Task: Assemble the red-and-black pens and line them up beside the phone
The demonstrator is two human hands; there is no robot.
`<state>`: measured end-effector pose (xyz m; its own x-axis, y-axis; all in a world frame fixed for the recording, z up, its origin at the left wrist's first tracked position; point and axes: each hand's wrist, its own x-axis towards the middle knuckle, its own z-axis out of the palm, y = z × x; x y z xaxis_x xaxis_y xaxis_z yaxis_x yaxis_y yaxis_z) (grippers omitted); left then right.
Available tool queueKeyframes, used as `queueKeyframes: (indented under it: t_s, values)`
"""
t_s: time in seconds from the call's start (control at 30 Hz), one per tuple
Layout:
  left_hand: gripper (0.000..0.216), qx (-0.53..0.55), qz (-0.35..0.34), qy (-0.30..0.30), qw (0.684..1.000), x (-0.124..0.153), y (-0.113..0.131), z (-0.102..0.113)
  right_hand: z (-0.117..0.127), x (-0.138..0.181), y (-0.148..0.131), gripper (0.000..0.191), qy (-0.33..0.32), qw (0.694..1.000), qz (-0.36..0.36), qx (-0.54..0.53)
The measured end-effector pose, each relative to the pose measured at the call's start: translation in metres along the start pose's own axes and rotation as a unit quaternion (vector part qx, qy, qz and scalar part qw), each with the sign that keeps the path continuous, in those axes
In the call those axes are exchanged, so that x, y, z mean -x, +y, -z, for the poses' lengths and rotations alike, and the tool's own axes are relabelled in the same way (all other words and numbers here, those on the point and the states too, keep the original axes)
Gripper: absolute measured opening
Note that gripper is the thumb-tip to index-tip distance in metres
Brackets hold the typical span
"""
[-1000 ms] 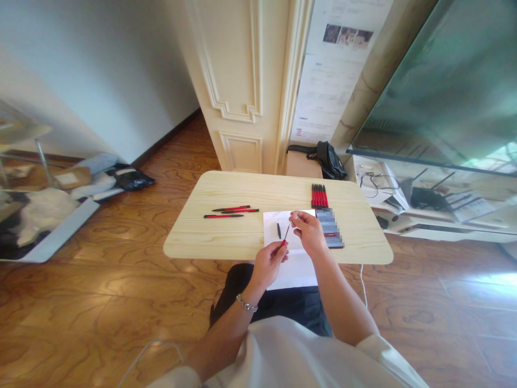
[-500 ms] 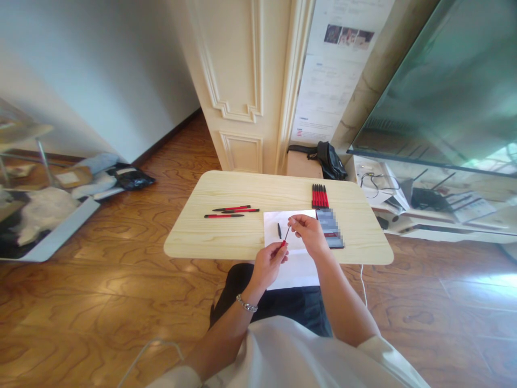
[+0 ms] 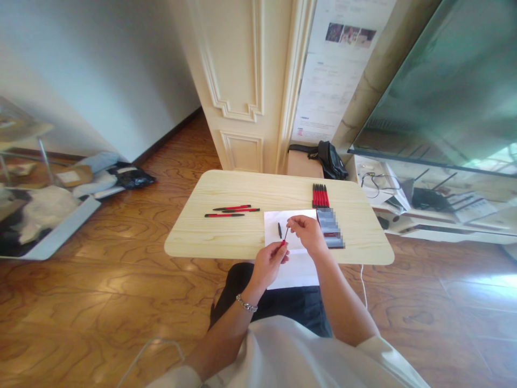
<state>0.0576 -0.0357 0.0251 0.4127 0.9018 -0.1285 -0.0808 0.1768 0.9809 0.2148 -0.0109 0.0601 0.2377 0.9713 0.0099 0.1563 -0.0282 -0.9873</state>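
I sit at a small light wooden table (image 3: 226, 237). My left hand (image 3: 270, 262) pinches the red end of a thin pen part (image 3: 285, 237) above a white sheet of paper (image 3: 297, 267). My right hand (image 3: 309, 233) pinches the upper end of the same thin part, fingers closed. A small black pen piece (image 3: 279, 230) lies on the paper just left of my hands. Three red-and-black pens (image 3: 232, 210) lie on the table to the left. A row of several red-and-black pens (image 3: 320, 195) lies at the far right.
A dark box (image 3: 330, 228) lies on the table by my right hand. A cream panelled pillar (image 3: 242, 81) and a black bag (image 3: 329, 159) stand beyond the table. A glass TV stand (image 3: 428, 199) is on the right, and clutter (image 3: 60, 199) lies on the wooden floor at left.
My right hand has slid a little down and left along the thin part, closer to my left hand. The left hand has barely moved.
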Motion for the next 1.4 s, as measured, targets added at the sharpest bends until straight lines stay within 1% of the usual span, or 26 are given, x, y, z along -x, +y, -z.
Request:
queueKeyframes:
  t_s: [0.17,0.3,0.37,0.4,0.47,0.53,0.6,0.67,0.7,0.73,0.8,0.87,0.9,0.93,0.97,1.0,1.07,1.17,1.4]
  values:
    - [0.040,0.000,-0.008,0.003,1.000,-0.001,0.003,0.001,-0.002,0.003,0.003,0.027,-0.032,0.999,-0.001,0.020]
    - [0.041,0.008,-0.008,0.007,1.000,0.001,0.002,0.003,0.003,0.002,0.008,0.026,-0.125,0.992,-0.009,0.017]
    - [0.042,0.013,-0.006,0.014,1.000,0.002,0.000,0.004,0.004,-0.002,0.013,0.026,-0.150,0.988,-0.015,0.036]
    - [0.042,0.016,-0.006,0.019,1.000,0.002,-0.001,0.005,0.004,-0.005,0.016,0.025,-0.142,0.988,-0.015,0.063]
    - [0.042,0.020,-0.005,0.029,0.999,0.003,-0.003,0.007,-0.001,-0.010,0.021,0.023,-0.091,0.983,-0.013,0.159]
    - [0.042,0.022,-0.005,0.033,0.999,0.004,-0.003,0.008,-0.011,-0.016,0.024,0.024,-0.039,0.958,-0.025,0.283]
    - [0.040,0.022,-0.004,0.032,0.999,0.003,-0.003,0.008,-0.022,-0.020,0.025,0.028,-0.015,0.922,-0.055,0.384]
    - [0.039,0.021,-0.004,0.031,0.999,0.003,-0.003,0.009,-0.029,-0.023,0.027,0.028,-0.011,0.896,-0.088,0.436]
    - [0.038,0.021,-0.004,0.032,0.999,0.003,-0.003,0.010,-0.031,-0.025,0.028,0.026,-0.009,0.893,-0.095,0.439]
    - [0.038,0.022,-0.004,0.033,0.999,0.003,-0.003,0.010,-0.031,-0.026,0.028,0.024,-0.009,0.899,-0.097,0.427]
    - [0.038,0.024,-0.002,0.035,0.999,0.002,-0.003,0.011,-0.026,-0.028,0.029,0.023,-0.010,0.932,-0.093,0.349]
    - [0.039,0.027,0.002,0.035,0.999,0.002,-0.004,0.012,-0.017,-0.028,0.027,0.026,-0.006,0.975,-0.083,0.206]
    - [0.039,0.028,0.004,0.034,0.999,0.001,-0.005,0.012,-0.013,-0.028,0.025,0.028,-0.002,0.990,-0.075,0.121]
    - [0.039,0.027,0.005,0.033,0.999,0.001,-0.005,0.012,-0.009,-0.027,0.022,0.029,0.005,0.997,-0.066,0.036]
    - [0.038,0.025,0.005,0.031,0.999,0.000,-0.006,0.011,-0.005,-0.025,0.017,0.031,0.015,0.997,-0.055,-0.042]
    - [0.038,0.024,0.003,0.029,0.999,0.000,-0.006,0.010,-0.002,-0.024,0.013,0.032,0.026,0.993,-0.046,-0.107]
    - [0.038,0.024,-0.001,0.023,0.999,0.000,-0.006,0.007,0.001,-0.021,0.003,0.032,0.046,0.980,-0.036,-0.192]
    - [0.039,0.027,0.001,0.016,1.000,0.000,-0.005,0.003,0.000,-0.017,-0.008,0.032,0.061,0.969,-0.040,-0.238]
    - [0.040,0.014,0.004,0.015,1.000,0.001,0.000,0.002,-0.006,-0.013,-0.007,0.033,0.049,0.972,-0.041,-0.227]
